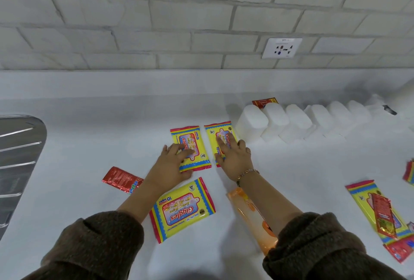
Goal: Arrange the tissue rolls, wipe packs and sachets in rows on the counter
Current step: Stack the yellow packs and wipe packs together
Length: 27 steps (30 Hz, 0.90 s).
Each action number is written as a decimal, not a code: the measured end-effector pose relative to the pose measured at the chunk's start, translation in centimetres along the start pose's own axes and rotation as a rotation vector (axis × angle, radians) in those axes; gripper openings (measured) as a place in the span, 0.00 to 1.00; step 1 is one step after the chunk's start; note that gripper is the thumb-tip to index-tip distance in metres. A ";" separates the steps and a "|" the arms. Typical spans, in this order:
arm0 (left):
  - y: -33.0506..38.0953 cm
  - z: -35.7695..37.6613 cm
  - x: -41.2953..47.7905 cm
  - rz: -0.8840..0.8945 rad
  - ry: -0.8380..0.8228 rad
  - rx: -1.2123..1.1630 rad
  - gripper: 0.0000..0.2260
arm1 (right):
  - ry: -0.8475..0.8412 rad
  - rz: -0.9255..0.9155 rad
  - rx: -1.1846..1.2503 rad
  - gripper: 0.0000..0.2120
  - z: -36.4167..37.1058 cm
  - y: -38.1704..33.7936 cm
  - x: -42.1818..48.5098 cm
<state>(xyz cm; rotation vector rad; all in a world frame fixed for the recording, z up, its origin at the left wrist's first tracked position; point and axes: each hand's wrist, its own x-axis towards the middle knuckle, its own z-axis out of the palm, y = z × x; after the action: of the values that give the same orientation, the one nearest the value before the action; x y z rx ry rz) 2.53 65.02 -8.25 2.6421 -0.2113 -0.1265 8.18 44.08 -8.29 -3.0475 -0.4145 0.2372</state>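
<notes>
Two yellow wipe packs lie side by side at the counter's middle. My left hand (173,163) rests flat with fingers spread on the left pack (196,145). On the right pack (218,132) my right hand (234,155) lies flat the same way. A third yellow pack (182,209) lies tilted below my left hand. An orange wipe pack (249,212) lies partly under my right forearm. White tissue rolls (298,122) stand in a row at the back right. A red sachet (122,178) lies to the left.
A steel sink drainer (18,156) is at the left edge. Another yellow pack (367,201) with a red sachet (384,214) on it lies at the right, more sachets near it. A red sachet (264,102) sits behind the rolls. A wall socket (282,48) is above.
</notes>
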 end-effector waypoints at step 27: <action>5.6 -1.0 -7.0 -0.279 -0.283 0.102 0.27 | 0.102 0.117 0.257 0.28 -0.8 0.9 -11.2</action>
<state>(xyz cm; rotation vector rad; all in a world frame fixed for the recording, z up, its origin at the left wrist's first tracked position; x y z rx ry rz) -4.90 61.79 -4.36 2.7342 0.0626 -0.5979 -2.16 40.17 -5.94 -2.8172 -0.1827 0.1279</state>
